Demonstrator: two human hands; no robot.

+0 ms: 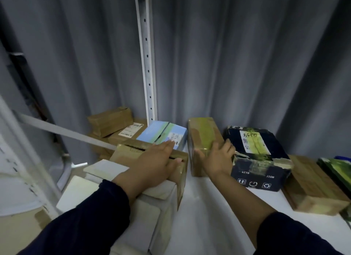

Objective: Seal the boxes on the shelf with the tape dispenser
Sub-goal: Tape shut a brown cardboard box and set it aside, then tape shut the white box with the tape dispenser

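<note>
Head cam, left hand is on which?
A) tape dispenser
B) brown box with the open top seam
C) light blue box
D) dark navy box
B: the left hand lies flat on the brown box, across its open seam, while the right hand grips the taped brown box beside the navy box.

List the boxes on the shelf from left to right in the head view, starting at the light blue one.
light blue box → tan taped box → dark blue box → brown box → green box at the right edge.
</note>
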